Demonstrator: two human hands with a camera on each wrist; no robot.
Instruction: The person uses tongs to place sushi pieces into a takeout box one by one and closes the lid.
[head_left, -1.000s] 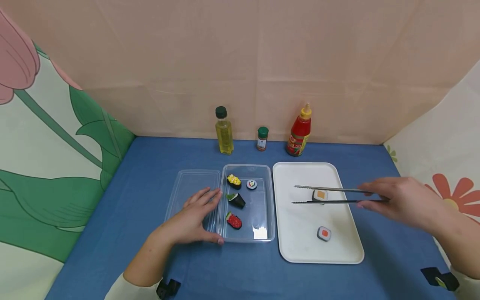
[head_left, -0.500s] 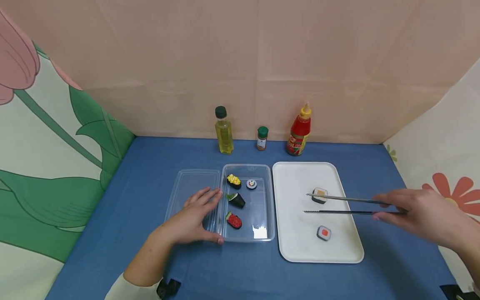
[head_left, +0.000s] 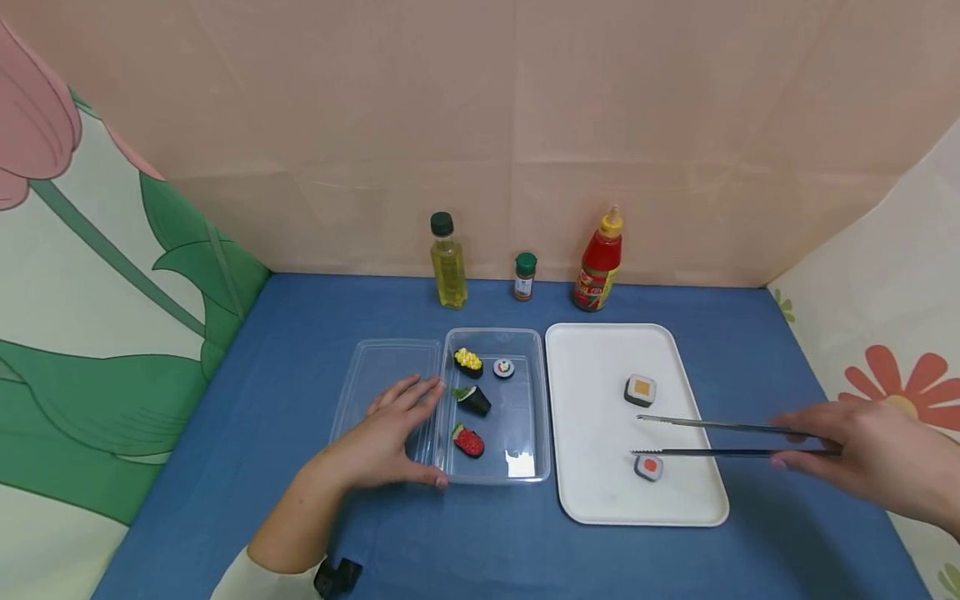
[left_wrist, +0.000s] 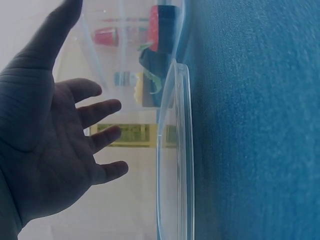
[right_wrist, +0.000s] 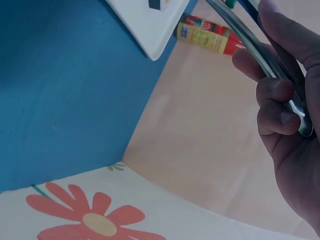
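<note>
My right hand (head_left: 873,454) grips metal tongs (head_left: 738,452), their arms spread apart over the white tray (head_left: 592,492). The lower tong arm overlaps the top of a sushi roll with an orange-red centre (head_left: 648,468). Farther back on the tray lies a sushi roll with a yellow-orange centre (head_left: 641,390). My left hand (head_left: 390,437), fingers spread, is at the left side of a clear plastic box (head_left: 528,417), over its lid (head_left: 356,375). Inside the box are a corn-topped sushi (head_left: 468,362), a small round roll (head_left: 503,368), a black hand roll (head_left: 474,401) and a red-topped sushi (head_left: 468,442).
Along the back of the blue table stand an oil bottle (head_left: 450,271), a small green-capped spice jar (head_left: 524,279) and a red sauce bottle (head_left: 597,267). A peach cloth (head_left: 360,150) hangs behind them, with patterned panels on both sides.
The tongs, in my right hand, have moved toward me and to the right, from around the yellow-centred roll to the orange-red one. My left hand has stayed in place.
</note>
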